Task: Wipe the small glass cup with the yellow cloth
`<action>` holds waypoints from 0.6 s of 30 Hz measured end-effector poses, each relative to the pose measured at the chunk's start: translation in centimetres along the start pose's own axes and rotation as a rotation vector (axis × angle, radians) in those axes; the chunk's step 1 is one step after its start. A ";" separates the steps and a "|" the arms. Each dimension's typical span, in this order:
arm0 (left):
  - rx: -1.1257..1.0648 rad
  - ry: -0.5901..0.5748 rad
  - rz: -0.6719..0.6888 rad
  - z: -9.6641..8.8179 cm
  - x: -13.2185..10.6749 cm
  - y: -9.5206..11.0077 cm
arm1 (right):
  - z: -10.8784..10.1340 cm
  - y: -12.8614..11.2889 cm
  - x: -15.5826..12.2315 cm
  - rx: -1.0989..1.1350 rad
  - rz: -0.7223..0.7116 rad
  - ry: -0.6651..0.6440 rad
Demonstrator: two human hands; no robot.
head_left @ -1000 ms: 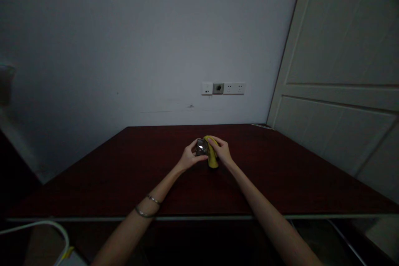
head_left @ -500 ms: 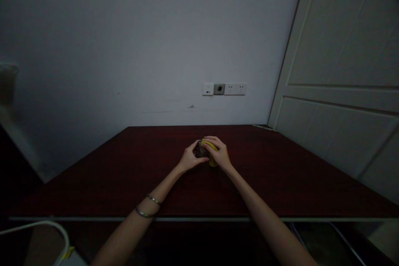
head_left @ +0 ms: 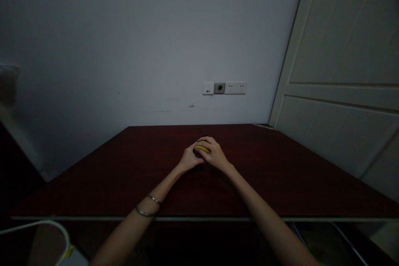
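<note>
Head view: past two curved metal bangles (head_left: 144, 214), our left grip (head_left: 188, 158) holds a dark object (head_left: 196, 153) over the smooth reddish table (head_left: 264, 166); our right grip (head_left: 215, 156) holds a yellow cloth (head_left: 203, 149) against it, fingers (head_left: 206, 139) covering much of both; farther right, wall sockets (head_left: 236, 88), then a panelled door (head_left: 339, 58).

- Yellow cloth (head_left: 203, 149): matt textile.
- Dark object (head_left: 197, 154): mostly hidden, finish unclear.
- Tabletop (head_left: 124, 174): wood-look, smooth, faint sheen.
- Bracelets (head_left: 144, 214): silvery metal, polished.
- Wall (head_left: 156, 29): matt, scuffed.
- Socket plates (head_left: 236, 88): smooth plastic.
- Door (head_left: 336, 62): matt, panelled.
</note>
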State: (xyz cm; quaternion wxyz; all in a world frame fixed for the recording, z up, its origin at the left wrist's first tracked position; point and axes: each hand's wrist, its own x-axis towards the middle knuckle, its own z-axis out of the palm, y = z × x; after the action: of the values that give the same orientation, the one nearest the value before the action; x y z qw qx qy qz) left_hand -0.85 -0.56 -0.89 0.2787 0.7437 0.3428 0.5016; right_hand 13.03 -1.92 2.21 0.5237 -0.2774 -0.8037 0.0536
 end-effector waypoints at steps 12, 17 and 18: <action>-0.044 0.073 -0.048 -0.1 0.0 1.1 | 0.6 2.2 1.9 0.343 0.288 0.189; -0.153 0.125 -0.088 -0.1 0.6 0.5 | 0.6 0.8 1.0 0.312 0.129 0.187; -0.182 0.133 -0.093 -0.1 0.8 0.4 | 0.5 0.5 0.8 0.296 0.102 0.157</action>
State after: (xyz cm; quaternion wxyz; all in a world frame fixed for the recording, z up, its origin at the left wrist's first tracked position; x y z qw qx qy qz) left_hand -0.61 -0.21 -0.13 0.3445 0.6638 0.3477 0.5656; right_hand 12.56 -1.00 2.46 0.6166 -0.2411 -0.7285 0.1761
